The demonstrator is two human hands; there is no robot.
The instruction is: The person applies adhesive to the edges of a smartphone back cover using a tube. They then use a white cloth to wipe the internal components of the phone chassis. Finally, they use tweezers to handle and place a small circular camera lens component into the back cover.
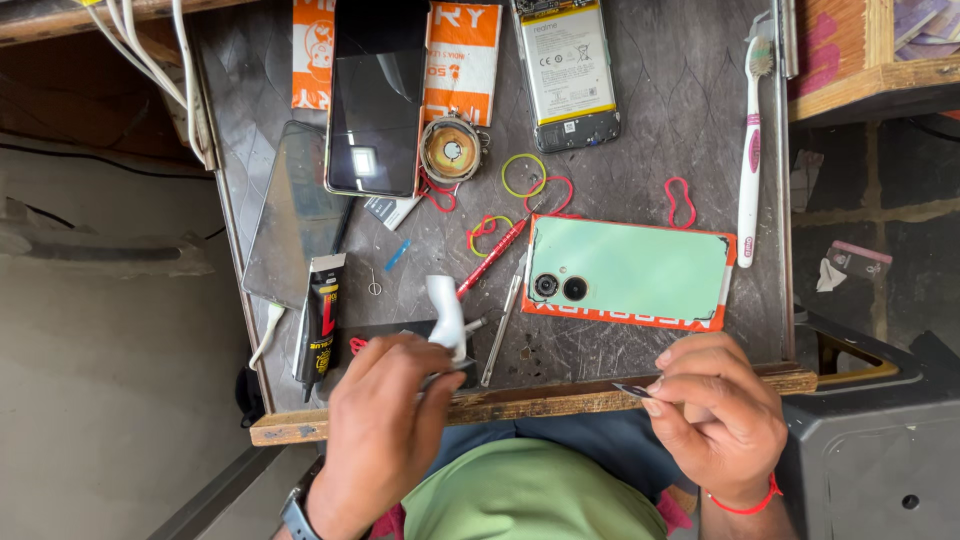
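Note:
My left hand (385, 420) grips a white squeeze bottle (446, 315) with its nozzle near the table's front edge. My right hand (715, 405) pinches a small thin dark part (632, 390) between thumb and fingers, just past the wooden edge. Beyond them lies a mint-green phone back cover (640, 268) with two camera lenses, resting on an orange packet. A red screwdriver (492, 258) and metal tweezers (500, 325) lie between the bottle and the cover.
On the dark worktable (680, 130) lie a phone screen (377, 95), an opened phone showing its battery (565, 70), a glass panel (295, 215), a black glue tube (320, 320), a round speaker (450, 150), rubber bands (523, 175), a toothbrush (750, 150).

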